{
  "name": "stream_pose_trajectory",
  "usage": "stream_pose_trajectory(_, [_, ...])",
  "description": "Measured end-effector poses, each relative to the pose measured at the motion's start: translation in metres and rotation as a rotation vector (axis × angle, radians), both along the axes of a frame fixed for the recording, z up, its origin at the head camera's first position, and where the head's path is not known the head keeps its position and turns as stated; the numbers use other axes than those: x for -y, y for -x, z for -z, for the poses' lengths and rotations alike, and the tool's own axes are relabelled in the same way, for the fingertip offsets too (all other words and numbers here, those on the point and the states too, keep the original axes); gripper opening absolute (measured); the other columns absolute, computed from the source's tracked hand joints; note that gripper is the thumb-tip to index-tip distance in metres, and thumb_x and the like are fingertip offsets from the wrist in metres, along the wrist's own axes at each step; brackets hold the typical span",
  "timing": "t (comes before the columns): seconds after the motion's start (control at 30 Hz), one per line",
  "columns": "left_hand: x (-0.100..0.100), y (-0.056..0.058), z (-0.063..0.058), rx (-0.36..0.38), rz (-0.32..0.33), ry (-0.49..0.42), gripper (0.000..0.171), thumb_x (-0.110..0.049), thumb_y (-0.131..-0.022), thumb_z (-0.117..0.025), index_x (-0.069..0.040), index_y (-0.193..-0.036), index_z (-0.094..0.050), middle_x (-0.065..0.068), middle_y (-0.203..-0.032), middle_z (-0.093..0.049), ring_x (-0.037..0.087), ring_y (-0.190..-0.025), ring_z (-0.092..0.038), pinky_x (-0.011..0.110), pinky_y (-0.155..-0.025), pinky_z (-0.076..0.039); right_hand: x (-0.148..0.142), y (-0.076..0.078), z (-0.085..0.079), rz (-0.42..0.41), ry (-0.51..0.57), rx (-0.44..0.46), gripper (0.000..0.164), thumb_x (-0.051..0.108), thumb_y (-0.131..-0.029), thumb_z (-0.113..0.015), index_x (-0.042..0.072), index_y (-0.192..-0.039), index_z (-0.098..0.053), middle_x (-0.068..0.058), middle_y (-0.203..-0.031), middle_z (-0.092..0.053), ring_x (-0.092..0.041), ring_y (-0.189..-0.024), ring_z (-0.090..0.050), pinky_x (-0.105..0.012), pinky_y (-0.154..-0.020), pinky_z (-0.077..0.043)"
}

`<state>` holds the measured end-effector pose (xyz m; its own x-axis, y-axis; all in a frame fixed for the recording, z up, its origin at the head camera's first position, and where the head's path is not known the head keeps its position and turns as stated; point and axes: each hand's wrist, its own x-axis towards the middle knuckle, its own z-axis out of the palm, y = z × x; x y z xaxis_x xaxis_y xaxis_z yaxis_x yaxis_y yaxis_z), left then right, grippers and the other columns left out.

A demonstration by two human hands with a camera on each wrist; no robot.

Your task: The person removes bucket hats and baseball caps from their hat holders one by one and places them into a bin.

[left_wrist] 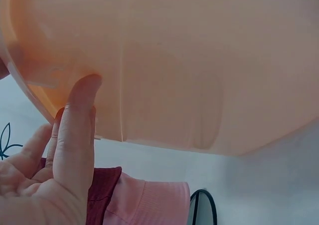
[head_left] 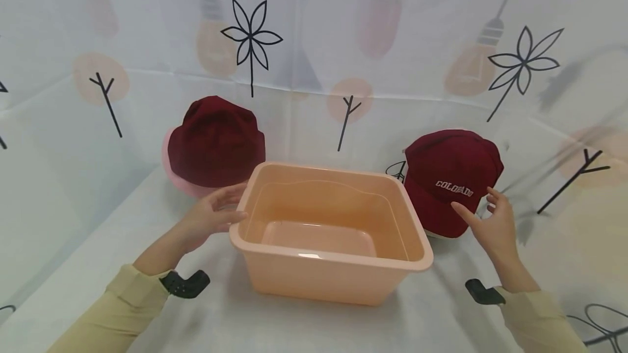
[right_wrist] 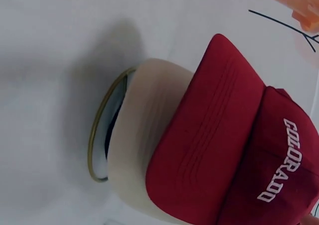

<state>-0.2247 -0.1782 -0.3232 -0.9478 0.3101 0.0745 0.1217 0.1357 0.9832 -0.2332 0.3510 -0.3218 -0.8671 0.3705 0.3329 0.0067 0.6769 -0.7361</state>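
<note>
A peach plastic basin [head_left: 324, 279] stands on the white-covered table, its inside bare. My left hand [head_left: 216, 214] is at its left rim, thumb and fingers extended and apart; in the left wrist view the thumb [left_wrist: 75, 130] overlaps the basin wall [left_wrist: 164, 85]. My right hand [head_left: 495, 227] is spread beside a dark red COLORADO cap [head_left: 451, 178], thumb overlapping the cap's front in the head view. Beneath that cap sits a beige cap [right_wrist: 144, 130]. Behind my left hand is another dark red cap [head_left: 216, 140], stacked over a pink cap [head_left: 179, 178].
A curved brass-coloured wire [right_wrist: 97, 127] shows below the beige cap. White cloth [head_left: 304, 59] printed with flowers, twigs and bulbs hangs at the back. Dark wrist devices [head_left: 185, 284] sit at both beige sleeves [head_left: 115, 309].
</note>
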Motion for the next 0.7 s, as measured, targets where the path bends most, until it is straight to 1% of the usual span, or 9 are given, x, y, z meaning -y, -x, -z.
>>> stream_pose_trajectory(0.3, [0.0,0.001,0.0,0.005,-0.002,-0.013,0.068,-0.015,-0.083,-0.069,-0.013,-0.143,-0.036,0.019,-0.136,-0.042,0.034,-0.118,-0.048,0.046,-0.085,-0.049,-0.01,0.013,-0.006,0.031,0.026,0.017,0.093,0.044,-0.082,-0.066,-0.001,-0.145,-0.014,-0.028,-0.143,-0.024,-0.045,-0.125,-0.028,-0.062,-0.09,-0.037])
stream_pose_trajectory(0.37, [-0.001,0.001,0.001,0.01,-0.006,-0.014,0.068,-0.015,-0.083,-0.07,-0.013,-0.143,-0.037,0.019,-0.136,-0.042,0.033,-0.118,-0.049,0.046,-0.085,-0.049,-0.014,0.016,-0.007,0.043,0.029,0.017,0.093,0.044,-0.081,-0.067,0.0,-0.145,-0.014,-0.027,-0.143,-0.025,-0.044,-0.125,-0.029,-0.06,-0.089,-0.038])
stream_pose_trajectory(0.43, [-0.001,0.0,0.001,0.015,-0.008,-0.018,0.069,-0.016,-0.082,-0.07,-0.013,-0.142,-0.037,0.019,-0.136,-0.042,0.033,-0.117,-0.049,0.046,-0.085,-0.049,-0.018,0.02,-0.009,0.051,0.028,0.016,0.094,0.044,-0.081,-0.067,0.001,-0.146,-0.015,-0.026,-0.143,-0.026,-0.042,-0.124,-0.03,-0.055,-0.085,-0.041])
stream_pose_trajectory(0.5, [-0.001,0.0,0.0,0.016,-0.009,-0.021,0.069,-0.016,-0.082,-0.071,-0.012,-0.143,-0.037,0.019,-0.135,-0.042,0.033,-0.116,-0.05,0.046,-0.085,-0.049,-0.022,0.022,-0.011,0.055,0.028,0.015,0.094,0.044,-0.08,-0.068,0.003,-0.146,-0.016,-0.024,-0.142,-0.027,-0.041,-0.123,-0.03,-0.045,-0.077,-0.043])
stream_pose_trajectory(0.6, [-0.001,0.0,0.0,0.014,-0.006,-0.027,0.069,-0.016,-0.082,-0.071,-0.012,-0.143,-0.037,0.02,-0.135,-0.042,0.033,-0.116,-0.05,0.046,-0.086,-0.048,-0.026,0.026,-0.016,0.052,0.029,0.015,0.094,0.044,-0.079,-0.07,0.007,-0.147,-0.018,-0.023,-0.141,-0.028,-0.039,-0.12,-0.031,-0.032,-0.069,-0.039])
stream_pose_trajectory(0.7, [-0.001,-0.001,0.0,0.012,-0.005,-0.031,0.069,-0.015,-0.082,-0.07,-0.012,-0.143,-0.037,0.02,-0.135,-0.042,0.033,-0.116,-0.05,0.046,-0.086,-0.048,-0.027,0.028,-0.02,0.043,0.037,0.003,0.092,0.043,-0.078,-0.072,0.01,-0.147,-0.021,-0.022,-0.14,-0.03,-0.038,-0.117,-0.032,-0.026,-0.067,-0.035])
